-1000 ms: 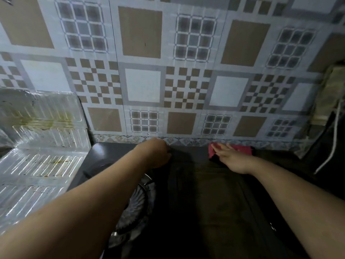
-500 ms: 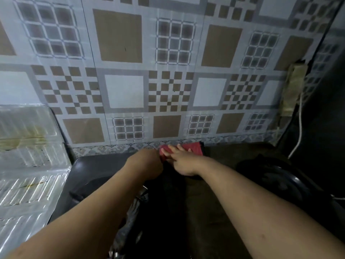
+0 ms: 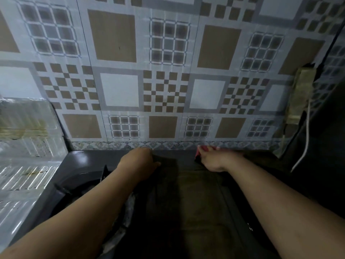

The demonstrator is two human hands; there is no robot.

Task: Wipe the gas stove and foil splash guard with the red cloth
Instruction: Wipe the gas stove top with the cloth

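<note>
The wall tiles carried a grey, white and tan pattern of plain squares, checkerboards and grids, with a pale floral border strip below. The gas stove was glossy black. The foil splash guard was ribbed silver with yellowish-brown stains. The cloth was red.

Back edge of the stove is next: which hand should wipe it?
Right. The right hand already grips the red cloth at the stove's back edge by the wall; the left hand rests mid-stove, with no cloth seen in it.
</note>
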